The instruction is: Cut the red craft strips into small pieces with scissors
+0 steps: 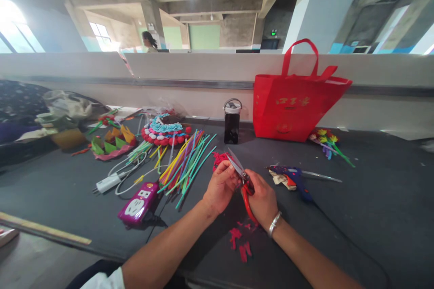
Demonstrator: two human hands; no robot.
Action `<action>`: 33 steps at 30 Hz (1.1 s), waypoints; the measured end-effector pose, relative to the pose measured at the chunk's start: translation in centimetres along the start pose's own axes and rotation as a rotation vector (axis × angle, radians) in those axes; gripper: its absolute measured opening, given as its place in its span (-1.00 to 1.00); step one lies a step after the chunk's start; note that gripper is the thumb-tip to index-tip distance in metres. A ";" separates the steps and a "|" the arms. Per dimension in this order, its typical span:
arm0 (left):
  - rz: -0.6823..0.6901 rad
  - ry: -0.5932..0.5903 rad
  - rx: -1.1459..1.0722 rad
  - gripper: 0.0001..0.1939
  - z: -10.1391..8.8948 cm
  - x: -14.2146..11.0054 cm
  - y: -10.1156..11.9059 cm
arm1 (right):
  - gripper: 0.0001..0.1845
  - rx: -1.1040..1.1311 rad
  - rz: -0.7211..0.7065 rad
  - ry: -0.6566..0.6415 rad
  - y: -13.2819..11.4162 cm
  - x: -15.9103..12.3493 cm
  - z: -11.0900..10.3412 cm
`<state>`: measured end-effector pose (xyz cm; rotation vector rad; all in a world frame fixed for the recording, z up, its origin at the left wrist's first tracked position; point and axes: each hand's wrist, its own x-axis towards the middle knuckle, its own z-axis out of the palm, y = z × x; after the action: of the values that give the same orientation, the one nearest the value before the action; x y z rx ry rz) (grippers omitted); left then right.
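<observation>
My right hand [262,198] is closed round the red handles of a pair of scissors [236,163], whose blades point up and away from me. Close beside the blades, my left hand [221,189] is pinched shut; whatever its fingertips hold is too small to make out. Just beyond my left hand lies a small heap of red cut pieces [219,158]. Several dark pink scraps [244,252] are scattered on the dark table [200,244] below my hands.
To the right rests a blue glue gun [294,179] with its cord. A dark bottle [232,125] and red bag [291,108] stand behind. Leftward lie colourful pipe cleaners [190,162], a purple power socket [139,203], a white charger [109,183] and craft flowers [164,128].
</observation>
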<state>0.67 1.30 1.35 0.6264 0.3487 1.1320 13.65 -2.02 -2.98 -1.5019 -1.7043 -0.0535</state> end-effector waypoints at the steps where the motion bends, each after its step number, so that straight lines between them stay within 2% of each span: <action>1: -0.006 -0.001 -0.006 -0.78 0.0 0.0 0.0 | -0.57 -0.003 -0.006 0.001 0.0 0.0 0.0; 11: 0.016 0.016 0.023 -0.76 -0.1 0.1 0.0 | -0.59 0.004 -0.019 -0.006 0.2 0.0 -0.1; 17: 0.042 -0.013 0.021 -0.81 -0.5 0.3 -0.1 | -0.60 0.034 -0.004 -0.030 0.0 0.0 -0.1; 25: 0.037 -0.005 0.015 -0.79 -0.6 0.3 -0.2 | -0.55 -0.086 0.006 -0.042 -0.2 0.1 -0.2; 33: 0.028 -0.019 0.048 -0.78 -0.4 0.2 -0.1 | -0.54 -0.112 0.002 -0.040 -0.1 0.1 -0.4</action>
<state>0.56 1.55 1.02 0.6855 0.3528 1.1468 13.73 -2.18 -2.62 -1.5959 -1.7573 -0.1203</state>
